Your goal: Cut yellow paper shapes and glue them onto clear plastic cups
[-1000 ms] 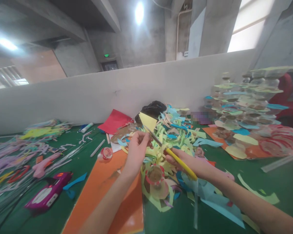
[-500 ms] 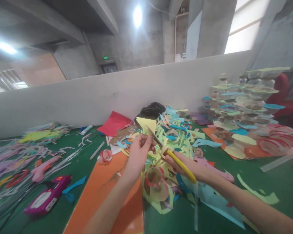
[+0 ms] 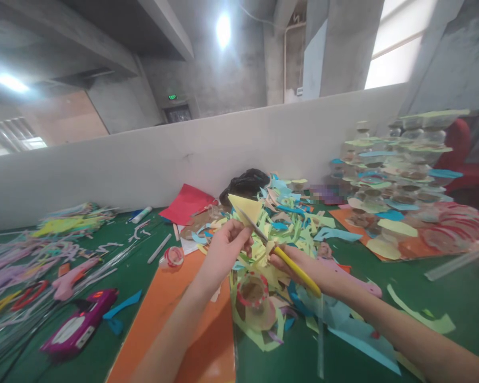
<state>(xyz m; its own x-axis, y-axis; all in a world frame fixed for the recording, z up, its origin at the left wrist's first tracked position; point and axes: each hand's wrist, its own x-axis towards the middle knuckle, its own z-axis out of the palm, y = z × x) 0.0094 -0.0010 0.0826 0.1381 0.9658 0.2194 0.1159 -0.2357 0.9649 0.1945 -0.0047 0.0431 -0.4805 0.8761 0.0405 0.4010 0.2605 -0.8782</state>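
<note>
Between the fingers of my left hand (image 3: 232,239) is a piece of pale yellow paper (image 3: 248,206), its pointed corner sticking up. My right hand (image 3: 288,260) is closed round yellow-handled scissors (image 3: 299,270). The scissor blades reach up and left across the paper, just above my left fingers. Below my hands stands a clear plastic cup (image 3: 252,291) with a red-and-white rim, among paper scraps. A heap of green, yellow and blue paper strips (image 3: 291,213) spreads behind and under both hands.
An orange board (image 3: 175,319) lies under my left forearm. To the left are a magenta device (image 3: 79,323), a pink glue gun (image 3: 69,279) and red-handled scissors (image 3: 30,295). Cups stacked with paper pieces (image 3: 399,175) stand at the right. A white partition (image 3: 143,165) borders the green table.
The yellow paper has turned slightly and shifted a little right in my left hand, with the blades now lying further across it. My right hand stays in almost the same place.
</note>
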